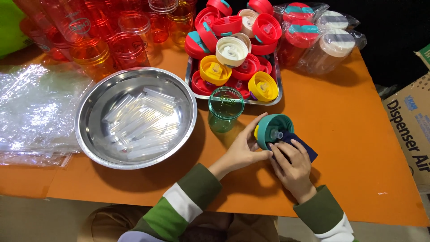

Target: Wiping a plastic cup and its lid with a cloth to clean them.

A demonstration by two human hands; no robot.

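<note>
My left hand (244,148) grips a teal bottle lid (273,127) by its rim, turned so its inside and small spout show. My right hand (291,163) presses a dark blue cloth (304,145) against the lid's lower edge. Both hands rest on the orange table (349,134) near its front edge. Just behind the lid stands an upright clear green cup (225,109) with nothing on top.
A steel bowl (94,107) of clear plastic straws sits at left. A metal tray (278,85) heaped with red, yellow and cream lids is behind. Red and orange cups (112,31) stand at back left, wrapped bottles (322,40) at back right, plastic bags (31,112) far left, a cardboard box (410,130) right.
</note>
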